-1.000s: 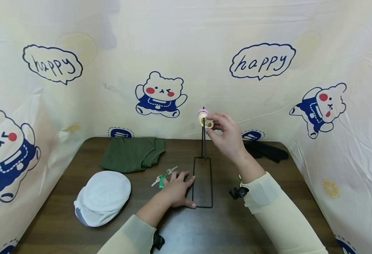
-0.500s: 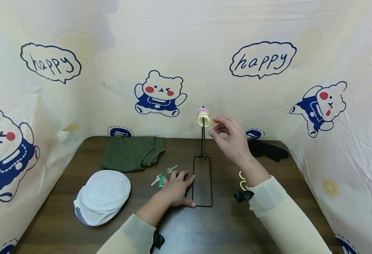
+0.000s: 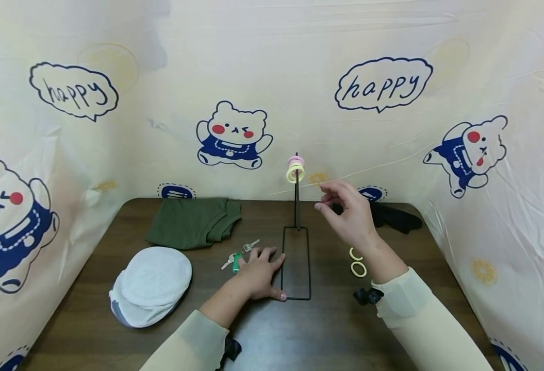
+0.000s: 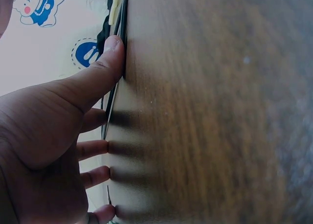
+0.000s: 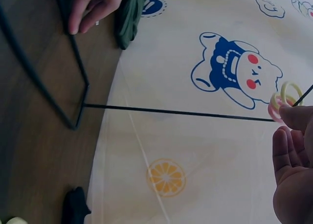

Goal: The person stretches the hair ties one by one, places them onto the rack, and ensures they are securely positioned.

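A black wire stand [image 3: 309,268] has a rectangular base on the table and an upright post. Pink rings [image 3: 296,160] and yellow rings [image 3: 295,173] hang at its top. My left hand [image 3: 258,275] lies with fingers spread, thumb on the base's near left corner; in the left wrist view the thumb [image 4: 98,77] presses the wire and the other fingertips touch the table. Right of the post my right hand [image 3: 348,214] hovers, fingers loosely bent and apart from the rings, with nothing visible in it. Two more yellow rings [image 3: 358,269] lie beside the right wrist.
Left of the stand are keys with a green tag [image 3: 236,262], a white cap [image 3: 153,286] and a folded dark green cloth [image 3: 190,224]. A black cloth item [image 3: 399,219] lies at the back right. A patterned curtain [image 3: 299,77] surrounds the table's back and sides.
My right hand has let go of a yellow ring, which now hangs on the stand, and has moved back to the right and down. The left hand stays in place.
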The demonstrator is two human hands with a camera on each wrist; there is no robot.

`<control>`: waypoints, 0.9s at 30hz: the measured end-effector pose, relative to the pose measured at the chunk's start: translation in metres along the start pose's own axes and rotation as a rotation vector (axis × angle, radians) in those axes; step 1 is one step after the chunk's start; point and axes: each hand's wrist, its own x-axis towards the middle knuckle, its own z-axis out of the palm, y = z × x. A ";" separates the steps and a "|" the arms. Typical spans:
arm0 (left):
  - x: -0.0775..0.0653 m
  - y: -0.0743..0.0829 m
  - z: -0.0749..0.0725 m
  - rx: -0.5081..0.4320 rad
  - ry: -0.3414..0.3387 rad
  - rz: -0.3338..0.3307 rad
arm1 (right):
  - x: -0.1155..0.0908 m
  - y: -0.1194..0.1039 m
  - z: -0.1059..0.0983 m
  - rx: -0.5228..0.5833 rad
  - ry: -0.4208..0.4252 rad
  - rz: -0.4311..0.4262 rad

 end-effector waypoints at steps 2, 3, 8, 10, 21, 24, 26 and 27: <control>0.000 0.000 -0.001 0.000 0.003 0.003 | -0.005 0.002 -0.004 -0.003 0.001 -0.002; 0.000 0.000 -0.001 -0.001 0.003 0.004 | -0.007 -0.001 -0.006 -0.003 0.004 0.000; 0.000 0.000 -0.002 -0.010 0.002 0.001 | -0.019 0.004 -0.015 -0.026 -0.008 0.020; 0.000 0.000 -0.003 -0.010 -0.002 -0.003 | -0.025 0.011 -0.018 -0.032 -0.020 0.024; 0.000 0.001 -0.003 0.001 -0.002 -0.003 | -0.053 0.024 -0.039 -0.136 -0.147 0.091; -0.001 0.000 -0.002 0.000 -0.005 -0.005 | -0.061 0.028 -0.042 -0.174 -0.192 0.117; -0.001 0.000 -0.002 -0.004 -0.009 -0.007 | -0.067 0.031 -0.044 -0.182 -0.204 0.129; -0.001 0.000 -0.002 -0.003 -0.010 -0.007 | -0.070 0.032 -0.045 -0.184 -0.206 0.134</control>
